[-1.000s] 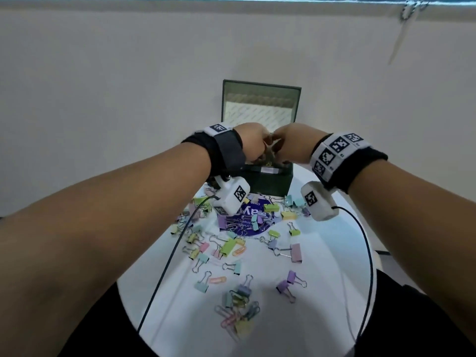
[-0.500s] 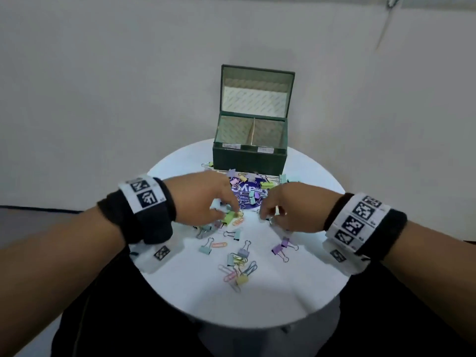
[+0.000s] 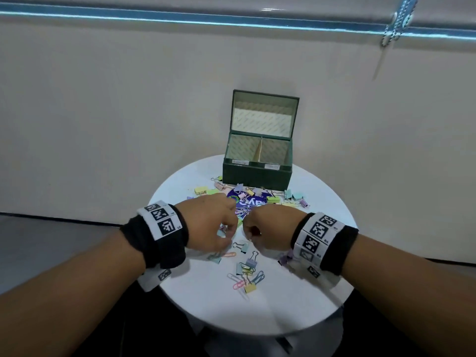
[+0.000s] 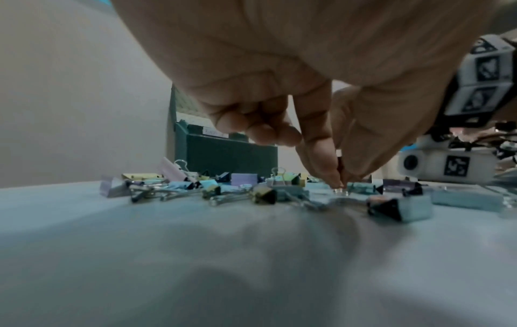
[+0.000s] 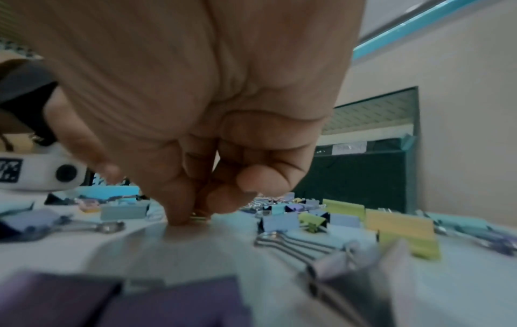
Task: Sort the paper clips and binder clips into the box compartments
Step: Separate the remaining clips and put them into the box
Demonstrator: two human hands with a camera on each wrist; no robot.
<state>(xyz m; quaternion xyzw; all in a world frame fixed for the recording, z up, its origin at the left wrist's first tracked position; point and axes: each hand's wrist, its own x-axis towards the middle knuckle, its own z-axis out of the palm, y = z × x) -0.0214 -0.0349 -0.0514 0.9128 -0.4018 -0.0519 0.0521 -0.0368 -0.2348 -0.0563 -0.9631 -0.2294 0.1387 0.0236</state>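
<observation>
A dark green box [image 3: 257,173] stands open at the table's far side, with two compartments split by a divider. Pastel binder clips [image 3: 201,189] and paper clips [image 3: 238,284] lie scattered in front of it. My left hand [image 3: 226,228] is low over the pile; in the left wrist view its thumb and forefinger [image 4: 321,168] pinch a silver wire handle of a binder clip [image 4: 339,190] on the table. My right hand [image 3: 248,231] is beside it, fingers curled. In the right wrist view its fingertips [image 5: 179,212] pinch a thin paper clip [image 5: 199,218] against the surface.
The round white table [image 3: 257,313] has a purple sticker [image 3: 247,202] under the clips near the box. A wall rises close behind the box. A bead cord [image 3: 394,27] hangs at the upper right. The table's near edge is below my wrists.
Both hands came back from over the box down to the pile. In the last half second they drew closer together and their fingertips closed on clips.
</observation>
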